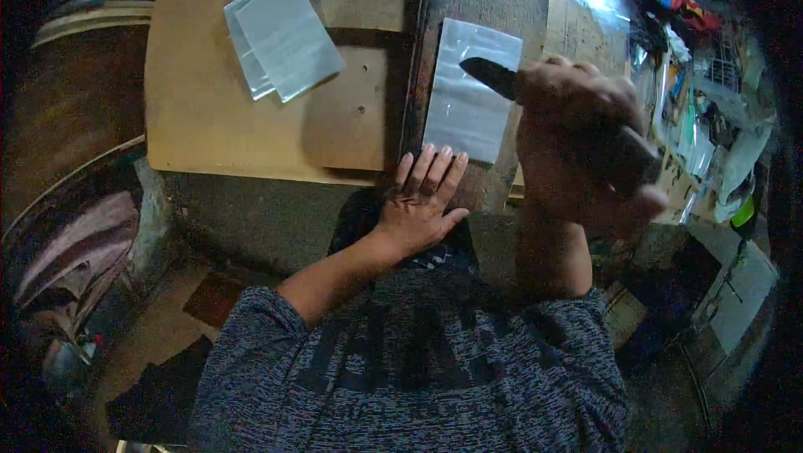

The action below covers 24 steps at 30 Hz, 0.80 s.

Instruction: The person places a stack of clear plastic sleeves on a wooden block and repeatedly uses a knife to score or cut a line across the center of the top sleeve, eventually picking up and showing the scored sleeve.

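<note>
My left hand (pixel 425 198) lies flat with fingers stretched out, its fingertips on the lower edge of a shiny clear-plastic sheet or pouch (pixel 468 122). This sheet lies on a dark wooden board (pixel 431 26). Raised over the sheet's right side, my right hand (pixel 577 135) is closed round a dark tool with a pointed, blade-like end (pixel 492 76). The tool's tip hangs above the sheet, and its other end sticks out by my thumb. Motion blurs this hand, so the tool's exact kind is unclear.
Left on the pale wooden tabletop (pixel 192 118) lies a small stack of similar plastic sheets (pixel 288 39). Cluttered plastic pieces and cloth (pixel 686 1) fill the far right. A round tub with pinkish cloth (pixel 84 235) stands at lower left.
</note>
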Tool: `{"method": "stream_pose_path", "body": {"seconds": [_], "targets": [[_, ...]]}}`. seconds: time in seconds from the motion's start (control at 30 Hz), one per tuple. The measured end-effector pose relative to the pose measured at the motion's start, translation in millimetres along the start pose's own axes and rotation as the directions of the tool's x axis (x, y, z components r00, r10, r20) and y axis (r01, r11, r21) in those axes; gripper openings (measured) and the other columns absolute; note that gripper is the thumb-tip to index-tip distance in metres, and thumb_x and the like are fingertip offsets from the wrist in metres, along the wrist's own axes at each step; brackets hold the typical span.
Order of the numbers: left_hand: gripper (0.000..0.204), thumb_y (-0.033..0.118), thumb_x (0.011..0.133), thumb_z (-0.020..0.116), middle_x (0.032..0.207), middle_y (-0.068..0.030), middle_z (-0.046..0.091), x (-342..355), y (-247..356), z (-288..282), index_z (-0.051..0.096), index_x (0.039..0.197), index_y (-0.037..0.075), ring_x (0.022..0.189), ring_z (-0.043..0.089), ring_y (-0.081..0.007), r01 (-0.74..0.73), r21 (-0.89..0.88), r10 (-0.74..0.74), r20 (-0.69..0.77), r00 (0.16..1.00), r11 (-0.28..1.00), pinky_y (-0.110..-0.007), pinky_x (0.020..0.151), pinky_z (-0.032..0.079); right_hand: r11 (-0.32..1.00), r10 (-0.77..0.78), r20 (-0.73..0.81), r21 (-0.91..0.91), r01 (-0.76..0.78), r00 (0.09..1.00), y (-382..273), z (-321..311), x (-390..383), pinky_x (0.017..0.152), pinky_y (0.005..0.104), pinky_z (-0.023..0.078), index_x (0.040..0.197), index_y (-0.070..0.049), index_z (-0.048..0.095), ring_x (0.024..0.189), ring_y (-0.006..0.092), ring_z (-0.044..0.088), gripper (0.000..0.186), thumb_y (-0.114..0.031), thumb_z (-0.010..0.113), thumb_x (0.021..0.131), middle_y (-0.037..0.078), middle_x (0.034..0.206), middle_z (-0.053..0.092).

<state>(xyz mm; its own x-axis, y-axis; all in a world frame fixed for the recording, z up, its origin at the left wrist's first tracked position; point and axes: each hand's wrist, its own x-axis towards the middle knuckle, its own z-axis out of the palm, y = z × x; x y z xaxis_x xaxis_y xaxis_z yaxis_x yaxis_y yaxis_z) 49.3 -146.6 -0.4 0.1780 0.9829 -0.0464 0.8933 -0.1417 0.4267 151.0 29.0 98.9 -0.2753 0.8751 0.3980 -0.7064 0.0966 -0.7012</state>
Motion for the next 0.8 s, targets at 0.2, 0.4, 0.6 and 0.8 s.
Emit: {"method": "stream_pose_path", "body": {"seconds": [0.2, 0.4, 0.6, 0.8], "targets": [[0.082, 0.046, 0.076, 0.066, 0.141, -0.0136, 0.031, 1.3, 3.4, -9.6, 0.032, 0.142, 0.012, 0.133, 0.024, -0.0324, -0.01, -0.074, 0.011, 0.005, 1.0, 0.997, -0.048, 0.11, 0.016, 0.99, -0.051, -0.148, 0.124, 0.069, 0.988, -7.1, -1.2, 10.1, 0.076, 0.0405, 0.041, 0.106, 0.001, 0.055, 0.079, 0.0249, 0.05, 0.07, -0.064, 0.054, 0.076, 0.012, 0.091, 0.053], [0.08, 0.041, 0.08, 0.063, 0.148, -0.0226, 0.017, 16.4, -13.2, -23.0, 0.027, 0.143, 0.007, 0.137, 0.015, -0.0414, 0.092, -0.182, -0.109, -0.081, 0.991, 0.979, -0.053, 0.11, 0.014, 0.471, 0.127, -0.404, -0.779, -0.414, 0.906, -36.0, -30.7, -4.9, 0.056, 0.0233, 0.04, 0.086, -0.005, 0.058, 0.063, 0.0075, 0.048, 0.025, -0.023, 0.074, 0.079, -0.001, 0.069, 0.053], [0.076, 0.04, 0.083, 0.06, 0.149, -0.0235, 0.017, 31.3, -1.9, -29.9, 0.027, 0.143, 0.006, 0.138, 0.015, -0.0389, -0.004, -0.135, 0.011, 0.047, 0.999, 0.991, -0.053, 0.111, 0.011, 0.273, 0.212, -0.469, -0.814, -0.513, 0.857, 3.9, -129.3, -85.2, 0.065, 0.0329, 0.048, 0.092, -0.004, 0.061, 0.07, 0.0181, 0.06, 0.033, -0.03, 0.074, 0.077, 0.01, 0.082, 0.066], [0.07, 0.039, 0.086, 0.057, 0.146, -0.023, 0.025, 38.9, 6.2, -26.7, 0.03, 0.141, 0.006, 0.138, 0.019, -0.0386, -0.092, -0.185, 0.111, 0.095, 0.989, 0.978, -0.05, 0.112, 0.015, 0.227, 0.364, -0.568, -0.715, -0.661, 0.738, -22.4, -95.0, -94.1, 0.065, 0.0321, 0.047, 0.094, -0.003, 0.061, 0.072, 0.0171, 0.06, 0.027, -0.017, 0.072, 0.075, 0.01, 0.079, 0.066]]}}
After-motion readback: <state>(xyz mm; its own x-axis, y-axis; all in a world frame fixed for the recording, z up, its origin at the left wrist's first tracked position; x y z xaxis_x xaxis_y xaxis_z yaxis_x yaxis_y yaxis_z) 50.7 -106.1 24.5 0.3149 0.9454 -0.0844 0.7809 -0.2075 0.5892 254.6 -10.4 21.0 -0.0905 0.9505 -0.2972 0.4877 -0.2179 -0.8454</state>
